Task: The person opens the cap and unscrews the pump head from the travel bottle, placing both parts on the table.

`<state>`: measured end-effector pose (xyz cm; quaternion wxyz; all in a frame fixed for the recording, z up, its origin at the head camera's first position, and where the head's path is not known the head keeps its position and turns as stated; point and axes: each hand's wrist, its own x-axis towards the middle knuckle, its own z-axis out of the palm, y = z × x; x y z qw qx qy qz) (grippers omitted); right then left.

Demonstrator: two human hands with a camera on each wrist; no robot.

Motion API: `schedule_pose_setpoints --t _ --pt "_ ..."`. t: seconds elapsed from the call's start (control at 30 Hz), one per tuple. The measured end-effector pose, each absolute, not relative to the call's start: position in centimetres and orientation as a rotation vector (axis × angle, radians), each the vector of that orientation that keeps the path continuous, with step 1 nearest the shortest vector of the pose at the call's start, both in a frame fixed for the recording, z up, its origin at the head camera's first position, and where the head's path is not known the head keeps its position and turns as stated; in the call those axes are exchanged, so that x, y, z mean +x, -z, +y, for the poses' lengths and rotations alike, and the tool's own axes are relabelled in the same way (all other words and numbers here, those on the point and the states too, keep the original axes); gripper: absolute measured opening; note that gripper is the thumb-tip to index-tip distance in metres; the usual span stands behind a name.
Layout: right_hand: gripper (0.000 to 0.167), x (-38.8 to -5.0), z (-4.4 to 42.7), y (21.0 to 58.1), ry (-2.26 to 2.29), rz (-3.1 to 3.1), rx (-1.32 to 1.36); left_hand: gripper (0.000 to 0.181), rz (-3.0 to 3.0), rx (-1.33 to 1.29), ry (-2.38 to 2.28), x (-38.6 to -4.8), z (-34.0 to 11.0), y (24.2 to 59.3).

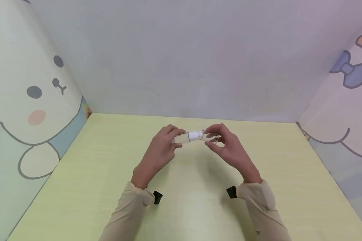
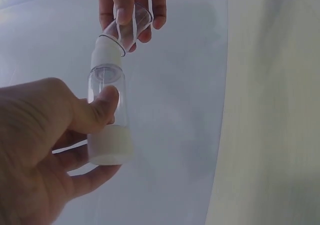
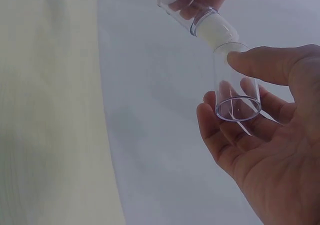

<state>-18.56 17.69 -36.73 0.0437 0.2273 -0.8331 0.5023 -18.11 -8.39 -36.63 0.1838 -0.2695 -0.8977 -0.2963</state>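
Observation:
My left hand [image 1: 161, 147] grips a small clear bottle [image 2: 110, 145] with a white lower part and a white top section. In the left wrist view its thumb lies along the clear wall and the fingers curl behind the base. My right hand [image 1: 232, 149] holds a clear, see-through cap [image 3: 235, 77] between thumb and fingers. The cap's rim sits over the tip of the bottle's white top [image 1: 194, 135], at an angle to the bottle. Both are held nearly sideways above the table, and the nozzle detail under the cap is hard to make out.
Beneath the hands lies a pale yellow wood-grain table [image 1: 108, 187]. A plain grey-white wall [image 1: 181, 60] rises behind it, and side panels with cartoon figures [image 1: 33, 117] flank it. Dark wrist devices [image 1: 157, 197] show at both cuffs.

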Motion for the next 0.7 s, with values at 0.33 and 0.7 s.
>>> schedule_pose_setpoints --t 0.33,0.7 --pt "0.039 -18.8 19.0 36.2 -1.350 -2.645 0.610 0.043 -2.512 -0.744 0.910 -18.2 -8.5 36.6" --pt "0.041 -18.9 20.6 36.4 -1.097 -2.742 0.589 0.040 -2.531 -0.717 0.976 -18.2 -8.5 36.6"
